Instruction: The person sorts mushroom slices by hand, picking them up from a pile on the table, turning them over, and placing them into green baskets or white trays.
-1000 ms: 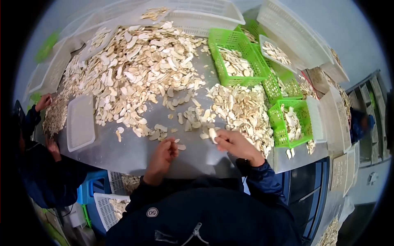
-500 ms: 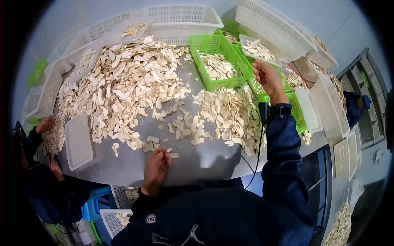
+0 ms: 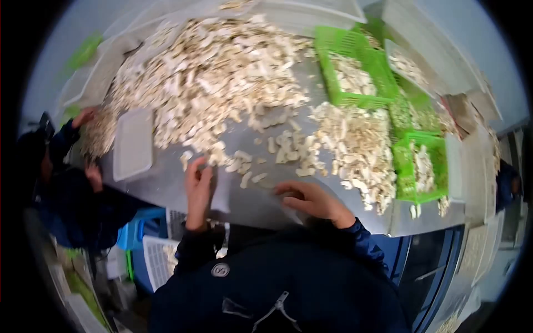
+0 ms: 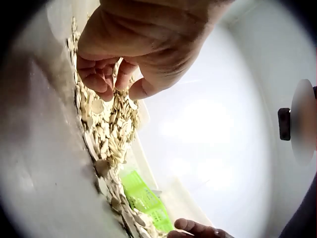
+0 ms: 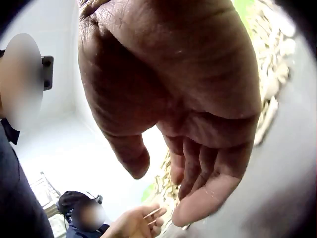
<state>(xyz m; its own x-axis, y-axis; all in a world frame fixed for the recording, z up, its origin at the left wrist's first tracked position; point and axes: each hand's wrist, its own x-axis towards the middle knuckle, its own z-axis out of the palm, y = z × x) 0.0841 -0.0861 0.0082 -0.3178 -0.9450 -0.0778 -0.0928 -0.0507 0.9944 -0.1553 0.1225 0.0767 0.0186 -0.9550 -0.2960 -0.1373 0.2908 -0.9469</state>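
My left hand [image 3: 198, 191] is above the near part of the metal table [image 3: 244, 205], thumb and fingers drawn together. In the right wrist view, a thin pale mushroom slice [image 5: 151, 213] shows between its fingertips. Just right of it, my right hand [image 3: 313, 200] hovers low over the table with palm down. Its fingers [image 5: 205, 201] bend loosely and hold nothing in the right wrist view. Several loose mushroom slices [image 3: 246, 178] lie just beyond both hands. Farther off rises a large heap of dried mushroom slices [image 3: 216, 77], with a smaller heap [image 3: 361, 155] to the right.
Green baskets [image 3: 363, 101] holding slices stand at the right, a smaller green basket [image 3: 408, 188] nearer. A white shallow tray [image 3: 133, 147] sits at left beside another person's hand [image 3: 94, 176]. White crates [image 3: 311, 14] line the back edge.
My right hand held a slice over the table, reached out to the baskets at the right, and is now back near my left hand without it. The head view has shifted.
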